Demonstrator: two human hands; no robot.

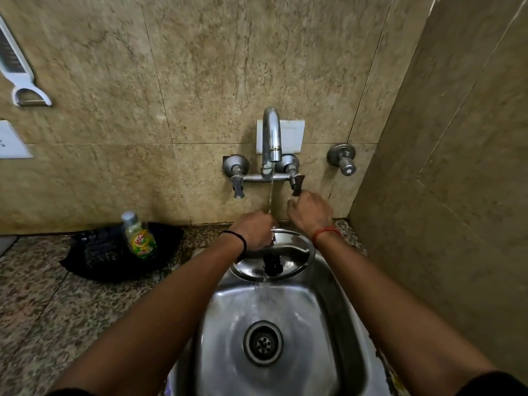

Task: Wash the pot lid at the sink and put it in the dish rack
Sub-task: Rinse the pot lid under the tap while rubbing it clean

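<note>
A round steel pot lid (294, 247) with a black knob (273, 264) is held tilted over the far end of the steel sink (340, 310). My left hand (254, 231) grips the lid's far rim. A thin stream of water falls from the wall tap (271, 135) onto my left hand and the lid, then runs off into the basin. My right hand (310, 211) is raised behind the lid, its fingers closed on the tap's right handle (297, 184). No dish rack is in view.
A dish soap bottle (140, 235) stands on a black cloth (120, 250) on the granite counter (57, 304) left of the sink. A second valve (343, 158) sticks out of the wall on the right. A side wall (457, 195) closes the right. A white peeler (20, 72) hangs upper left.
</note>
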